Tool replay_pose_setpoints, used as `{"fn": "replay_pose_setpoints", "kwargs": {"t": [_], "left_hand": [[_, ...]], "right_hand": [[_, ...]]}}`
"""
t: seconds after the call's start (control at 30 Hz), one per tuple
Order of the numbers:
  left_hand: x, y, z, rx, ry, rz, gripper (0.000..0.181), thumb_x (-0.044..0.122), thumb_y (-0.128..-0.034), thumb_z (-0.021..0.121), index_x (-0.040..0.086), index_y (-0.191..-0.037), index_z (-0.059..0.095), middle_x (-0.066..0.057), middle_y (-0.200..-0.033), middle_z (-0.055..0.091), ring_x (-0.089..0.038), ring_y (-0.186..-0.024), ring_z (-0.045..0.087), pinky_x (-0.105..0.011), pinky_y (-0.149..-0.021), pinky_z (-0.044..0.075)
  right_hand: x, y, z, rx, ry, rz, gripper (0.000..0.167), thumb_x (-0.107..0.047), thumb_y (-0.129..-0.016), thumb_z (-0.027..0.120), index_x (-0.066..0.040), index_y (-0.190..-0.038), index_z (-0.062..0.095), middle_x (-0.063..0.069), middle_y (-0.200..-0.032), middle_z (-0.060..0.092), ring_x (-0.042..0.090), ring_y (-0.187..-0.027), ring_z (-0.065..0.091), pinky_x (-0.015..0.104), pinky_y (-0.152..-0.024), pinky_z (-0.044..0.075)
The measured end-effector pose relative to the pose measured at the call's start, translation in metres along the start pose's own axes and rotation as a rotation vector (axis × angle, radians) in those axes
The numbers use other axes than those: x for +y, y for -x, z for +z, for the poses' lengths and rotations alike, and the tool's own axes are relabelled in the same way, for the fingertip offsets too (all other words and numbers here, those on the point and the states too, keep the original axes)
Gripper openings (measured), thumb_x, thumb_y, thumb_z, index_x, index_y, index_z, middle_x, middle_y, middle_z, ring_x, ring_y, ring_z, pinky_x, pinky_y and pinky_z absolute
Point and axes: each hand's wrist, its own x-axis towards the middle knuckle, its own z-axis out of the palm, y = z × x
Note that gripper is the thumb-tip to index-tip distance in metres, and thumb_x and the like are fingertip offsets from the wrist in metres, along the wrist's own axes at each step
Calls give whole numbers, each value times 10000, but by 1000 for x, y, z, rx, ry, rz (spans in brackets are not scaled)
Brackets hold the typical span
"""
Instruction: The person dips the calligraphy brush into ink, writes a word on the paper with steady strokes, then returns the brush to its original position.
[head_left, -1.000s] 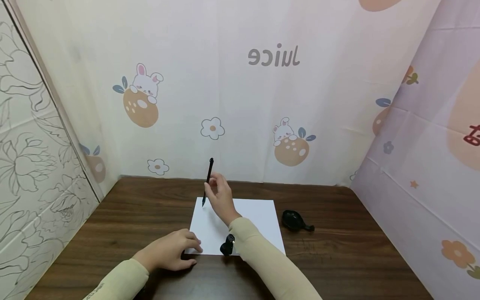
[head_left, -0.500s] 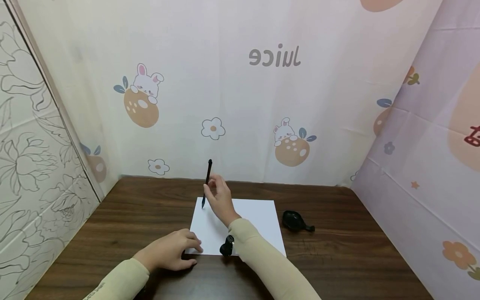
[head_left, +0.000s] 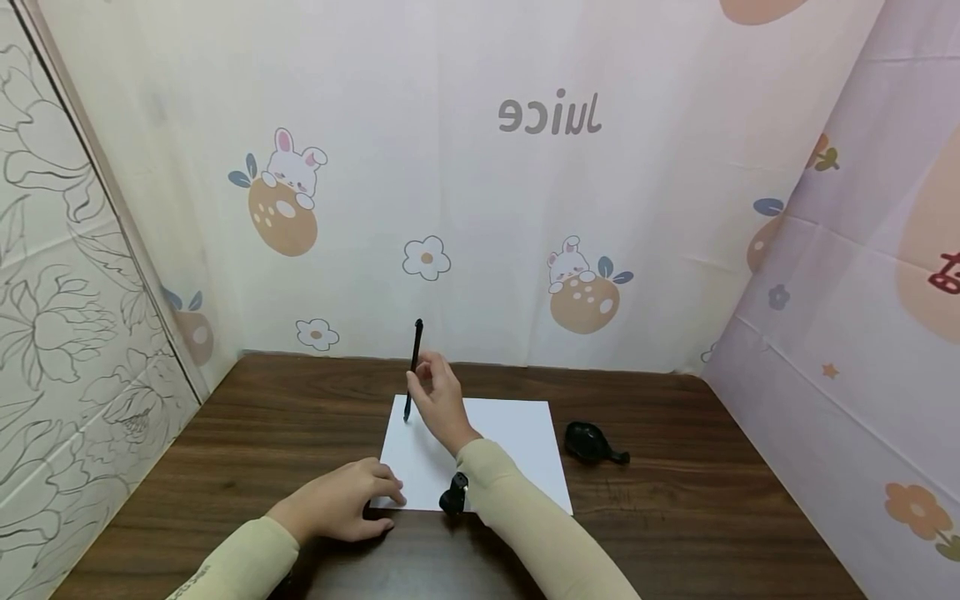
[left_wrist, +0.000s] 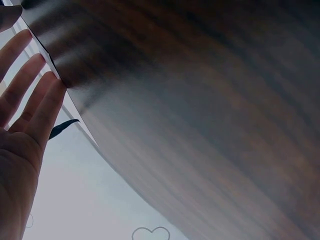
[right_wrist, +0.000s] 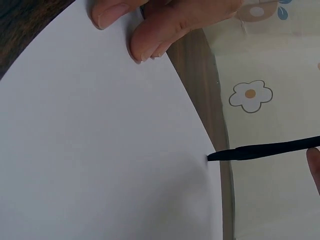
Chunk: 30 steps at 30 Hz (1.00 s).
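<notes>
While the right hand [head_left: 441, 404] pinches a black brush [head_left: 413, 367] by its shaft, nearly upright with the tip down, the tip meets or almost meets a white sheet [head_left: 517, 425] near its far left corner. Whether a small dark trace sits under the tip is too hard to tell. No clear stroke shows on the visible part of the sheet, so the work looks to be at its very start: the brush is in hand and placed, and nearly all the marking seems left to do. The left hand [head_left: 341, 500] is relaxed, its fingers extended and resting on the sheet's near left corner, gripping nothing. Just right of the sheet sits a small black dish [head_left: 587, 442] with a short stem pointing right and near; its contents cannot be made out.

All of this rests on a dark brown wood-grain table [head_left: 697, 508], which gleams a little at the near side. Beyond its far edge hangs a pale curtain [head_left: 480, 183] printed with rabbits, fruit, flowers and a reversed "Juice". To the left stands a white panel [head_left: 60, 333] of line-drawn flowers; to the right, a lilac-tinted curtain [head_left: 847, 308].
</notes>
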Motion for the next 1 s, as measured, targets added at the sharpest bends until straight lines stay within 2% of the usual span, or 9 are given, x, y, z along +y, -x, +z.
{"fn": "replay_pose_setpoints", "kwargs": {"t": [0.37, 0.8, 1.0], "left_hand": [[1, 0, 0, 0, -1, -1, 201, 240, -812, 794, 173, -998, 759, 43, -1029, 645, -93, -937, 593, -259, -818, 513], [2, -1, -1, -25, 17, -29, 197, 232, -826, 788, 169, -1010, 759, 46, -1027, 646, -87, -932, 588, -261, -808, 516], [2, -1, -1, -35, 29, -34, 192, 231, -832, 785, 172, -1013, 758, 51, -1031, 645, -83, -936, 587, -260, -812, 516]], "right_hand": [[1, 1, 2, 6, -6, -17, 241, -133, -1013, 592, -102, -1242, 522, 33, -1000, 562, 160, -934, 584, 248, -730, 542], [-1, 4, 3, -11, -3, -29, 256, -142, -1018, 585, -103, -1257, 503, 20, -987, 547, 148, -915, 572, 236, -728, 538], [-3, 4, 2, -26, -7, -8, 285, -146, -1018, 586, -39, -1268, 497, 22, -981, 538, 151, -904, 558, 241, -727, 532]]}}
